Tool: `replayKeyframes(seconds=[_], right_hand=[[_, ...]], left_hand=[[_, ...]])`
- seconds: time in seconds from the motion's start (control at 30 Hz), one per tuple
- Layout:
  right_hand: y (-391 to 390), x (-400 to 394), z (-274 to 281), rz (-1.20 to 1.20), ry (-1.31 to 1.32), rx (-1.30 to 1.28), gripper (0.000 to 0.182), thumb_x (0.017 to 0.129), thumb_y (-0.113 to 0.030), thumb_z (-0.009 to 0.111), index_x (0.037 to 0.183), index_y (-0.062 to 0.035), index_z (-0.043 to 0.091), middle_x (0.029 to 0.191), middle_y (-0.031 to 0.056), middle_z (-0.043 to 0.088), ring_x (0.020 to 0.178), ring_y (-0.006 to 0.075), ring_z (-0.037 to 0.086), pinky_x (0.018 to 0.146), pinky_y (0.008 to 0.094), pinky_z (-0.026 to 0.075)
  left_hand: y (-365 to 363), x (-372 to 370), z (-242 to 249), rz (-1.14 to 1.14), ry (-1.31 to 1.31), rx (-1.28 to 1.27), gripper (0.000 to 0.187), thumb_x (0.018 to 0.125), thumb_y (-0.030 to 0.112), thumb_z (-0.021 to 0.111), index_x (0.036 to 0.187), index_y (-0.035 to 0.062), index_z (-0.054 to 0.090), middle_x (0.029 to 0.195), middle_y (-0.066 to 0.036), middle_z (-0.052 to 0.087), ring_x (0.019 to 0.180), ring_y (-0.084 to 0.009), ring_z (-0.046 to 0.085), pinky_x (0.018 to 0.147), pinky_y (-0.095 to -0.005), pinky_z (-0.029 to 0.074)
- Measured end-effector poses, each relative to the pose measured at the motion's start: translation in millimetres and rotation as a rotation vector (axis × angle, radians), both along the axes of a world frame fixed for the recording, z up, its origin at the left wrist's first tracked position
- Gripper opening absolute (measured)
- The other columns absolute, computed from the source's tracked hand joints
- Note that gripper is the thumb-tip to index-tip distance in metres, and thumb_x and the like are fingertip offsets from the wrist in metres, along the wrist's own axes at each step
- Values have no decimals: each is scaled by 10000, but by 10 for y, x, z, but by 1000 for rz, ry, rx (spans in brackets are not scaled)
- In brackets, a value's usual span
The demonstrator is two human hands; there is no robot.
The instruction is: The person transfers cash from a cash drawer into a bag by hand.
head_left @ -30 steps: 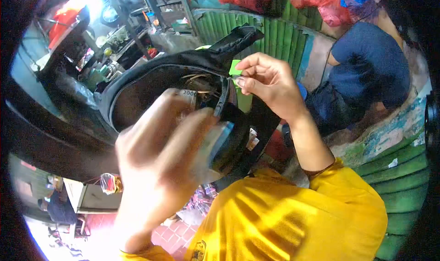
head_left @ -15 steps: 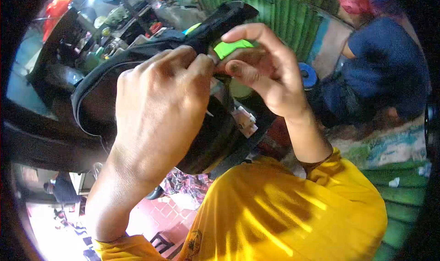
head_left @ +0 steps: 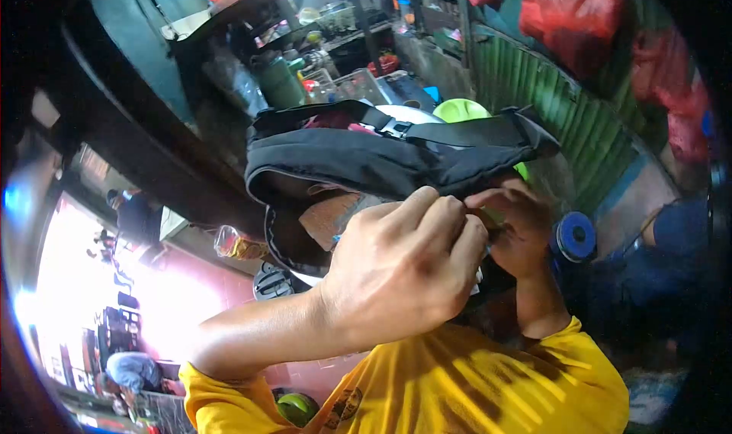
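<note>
A black waist bag (head_left: 335, 155) with a webbing strap and a plastic buckle (head_left: 396, 128) is in front of my chest, its zipped mouth gaping toward me. Inside it shows a brown piece (head_left: 328, 217) with a grey part beside it; what they are I cannot make out. My left hand (head_left: 404, 262) is closed at the bag's right end, fingertips hidden behind the knuckles. My right hand (head_left: 522, 224) has its fingers curled in against the same end, close to the left fist. The exact part of the bag between the fingers is hidden.
A lime-green bowl (head_left: 461, 110) and cluttered kitchenware stand behind the bag. Red plastic bags (head_left: 572, 22) hang before a green corrugated wall (head_left: 526, 79). A blue round object (head_left: 576, 236) is at right, near a person in dark blue (head_left: 679, 224). Another person (head_left: 133, 371) bends at lower left.
The view has swung, and the bag now sits further right, its mouth more visible. My right hand's fingers, spread half a second ago, have curled in against the bag. My left hand stays closed.
</note>
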State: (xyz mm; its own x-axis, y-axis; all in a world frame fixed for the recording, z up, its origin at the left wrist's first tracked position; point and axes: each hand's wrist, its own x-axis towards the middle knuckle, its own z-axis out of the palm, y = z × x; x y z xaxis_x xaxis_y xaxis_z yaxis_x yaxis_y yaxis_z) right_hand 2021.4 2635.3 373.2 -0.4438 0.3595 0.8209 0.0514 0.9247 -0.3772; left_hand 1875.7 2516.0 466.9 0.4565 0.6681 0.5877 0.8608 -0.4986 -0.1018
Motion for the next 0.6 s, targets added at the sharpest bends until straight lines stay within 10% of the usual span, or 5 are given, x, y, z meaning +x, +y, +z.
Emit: replayKeyframes(seconds=[0.47,0.6], right_hand=[[206,24,-42,159,239,-142,158,776,125,631,891,18,611,835,62,614,775,113,596,713,246,500],[316,56,-214,21,223,-209,167,775,133,627,889,12,613,848,59,615,800,116,604,735,245,505]], left_hand=[[-872,-734,-159,441,-734,82,237,665,-52,668,900,-23,671,802,-79,668,686,-114,635,621,-228,494],[-919,-1269,-774,439,-1143,601,183,791,-7,626,965,-66,625,781,-83,633,704,-112,624,636,-190,486]])
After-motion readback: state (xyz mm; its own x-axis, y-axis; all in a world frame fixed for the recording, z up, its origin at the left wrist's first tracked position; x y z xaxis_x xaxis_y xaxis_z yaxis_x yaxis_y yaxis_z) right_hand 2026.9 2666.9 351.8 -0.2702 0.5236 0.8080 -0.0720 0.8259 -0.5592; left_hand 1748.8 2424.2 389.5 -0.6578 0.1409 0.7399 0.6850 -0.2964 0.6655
